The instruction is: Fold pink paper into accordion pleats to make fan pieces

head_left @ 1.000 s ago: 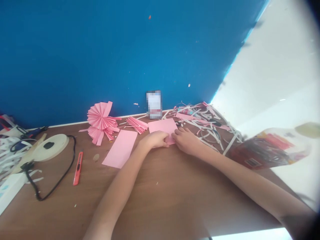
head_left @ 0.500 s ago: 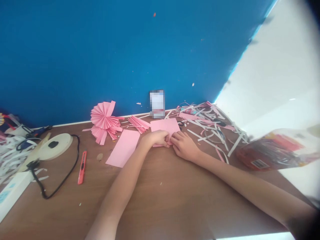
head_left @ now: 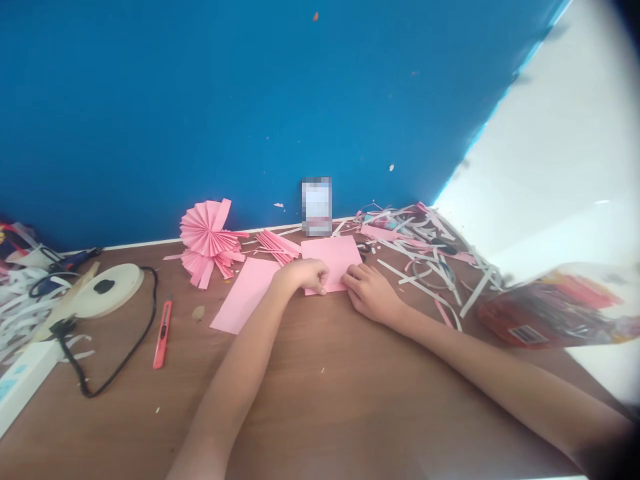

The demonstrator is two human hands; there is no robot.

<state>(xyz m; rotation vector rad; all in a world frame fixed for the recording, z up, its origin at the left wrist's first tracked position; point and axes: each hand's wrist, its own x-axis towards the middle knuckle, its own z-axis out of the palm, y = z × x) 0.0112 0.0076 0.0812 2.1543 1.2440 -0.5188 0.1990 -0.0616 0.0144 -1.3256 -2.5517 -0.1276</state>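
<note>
A pink paper sheet (head_left: 334, 257) lies on the brown table (head_left: 320, 400) near the blue wall. My left hand (head_left: 305, 275) rests curled on the sheet's near edge, fingers pressed on the paper. My right hand (head_left: 371, 292) sits just right of it, fingertips pinching the same near edge. A second pink sheet (head_left: 244, 295) lies flat to the left, touching my left wrist. Behind it lie a pink pleated paper fan (head_left: 206, 239) and a bundle of folded pink strips (head_left: 277, 246).
A red utility knife (head_left: 163, 332), a tape roll (head_left: 106, 288) and a black cable (head_left: 120, 363) lie at the left. Paper strip scraps (head_left: 425, 250) pile up at the right rear. A clear plastic packet (head_left: 555, 310) sits at the right edge.
My left hand has slid a little left along the sheet's near edge, so the two hands are slightly further apart. The camera view has shifted slightly.
</note>
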